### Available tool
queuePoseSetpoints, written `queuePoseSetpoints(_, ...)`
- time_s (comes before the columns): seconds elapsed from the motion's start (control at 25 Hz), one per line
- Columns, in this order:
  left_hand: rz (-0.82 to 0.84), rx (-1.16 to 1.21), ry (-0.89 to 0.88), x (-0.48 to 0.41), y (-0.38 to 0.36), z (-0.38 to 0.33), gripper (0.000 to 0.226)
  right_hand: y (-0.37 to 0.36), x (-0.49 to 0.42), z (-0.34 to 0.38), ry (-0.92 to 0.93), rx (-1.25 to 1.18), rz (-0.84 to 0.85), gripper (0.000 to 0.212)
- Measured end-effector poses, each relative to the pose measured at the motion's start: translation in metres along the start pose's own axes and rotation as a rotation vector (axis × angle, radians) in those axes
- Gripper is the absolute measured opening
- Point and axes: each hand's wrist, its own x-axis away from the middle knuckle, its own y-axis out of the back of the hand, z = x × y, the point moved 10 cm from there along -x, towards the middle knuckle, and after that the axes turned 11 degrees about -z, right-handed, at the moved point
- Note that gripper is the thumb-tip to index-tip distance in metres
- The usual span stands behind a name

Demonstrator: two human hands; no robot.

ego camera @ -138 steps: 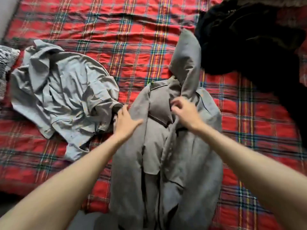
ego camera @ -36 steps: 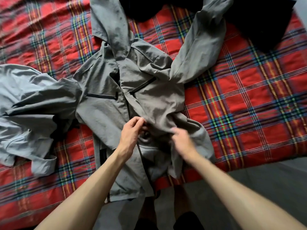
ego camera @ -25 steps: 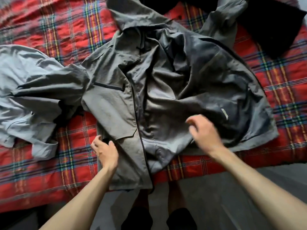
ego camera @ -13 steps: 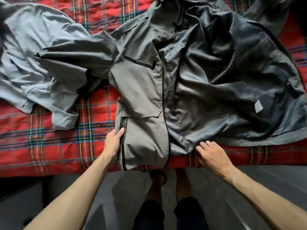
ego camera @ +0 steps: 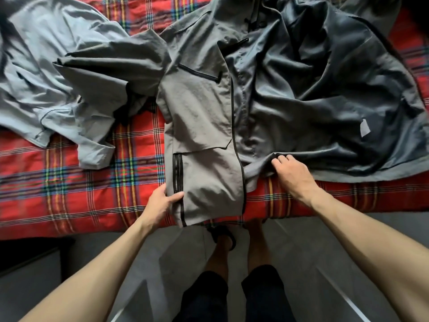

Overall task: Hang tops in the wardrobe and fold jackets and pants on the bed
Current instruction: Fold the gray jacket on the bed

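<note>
A grey hooded jacket [ego camera: 202, 108] lies unzipped on the red plaid bed [ego camera: 69, 180]. Its left front panel faces up, with black zips on it. Its right panel is thrown open and shows dark lining with a small white label [ego camera: 365, 127]. My left hand [ego camera: 163, 202] grips the jacket's lower left corner at the hem, thumb on top beside the pocket zip. My right hand [ego camera: 291, 174] pinches the bunched hem of the lining side near the bed's edge.
A light blue-grey shirt [ego camera: 46, 73] lies crumpled on the bed to the left, and one jacket sleeve [ego camera: 109, 66] rests over it. A dark garment [ego camera: 417, 17] shows at the top right corner. Grey floor and my legs and feet [ego camera: 234, 247] are below the bed's edge.
The jacket's right panel has been thrown open, exposing the lining. Both hands moved down to the hem. Since half a second ago my left thumb has closed over the corner and my right fingers have gathered the hem.
</note>
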Motion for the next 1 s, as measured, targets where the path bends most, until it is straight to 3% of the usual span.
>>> queuePoseSetpoints(0.12,-0.114,0.182,0.028,0.008,0.016,0.006,0.026,0.015,0.052,0.027,0.191,-0.242,0.062,0.014)
queuePoseSetpoints(0.24,-0.138,0.055,0.040,0.022,0.025,0.036,0.022,0.010,0.120,0.042,0.216,-0.309,0.258,0.015)
queuePoseSetpoints(0.32,-0.132,-0.051,0.088,0.024,0.022,0.057,0.022,-0.004,0.110,0.041,0.030,-0.364,0.312,0.020)
queuePoseSetpoints(0.48,-0.185,-0.115,0.100,0.015,0.015,0.055,0.031,-0.040,0.047,0.075,-0.696,-0.806,0.384,0.037)
queuePoseSetpoints(0.56,-0.223,-0.114,0.103,0.013,0.017,0.052,0.029,-0.054,0.039,0.098,-0.930,-0.921,0.410,0.039)
queuePoseSetpoints(0.64,-0.210,-0.112,0.118,0.009,0.017,0.057,0.024,-0.040,0.030,0.104,-0.932,-0.982,0.271,0.019)
queuePoseSetpoints(0.76,-0.164,-0.077,0.184,0.009,0.015,0.072,0.013,-0.006,0.031,0.065,-0.916,-0.910,-0.040,0.012)
queuePoseSetpoints(0.92,-0.185,-0.213,0.150,0.013,0.013,0.072,0.009,-0.033,0.063,0.045,-0.925,-0.859,0.301,0.028)
queuePoseSetpoints(1.0,-0.170,-0.316,0.119,0.014,0.009,0.069,0.015,-0.036,0.067,0.040,-0.865,-0.755,0.308,0.014)
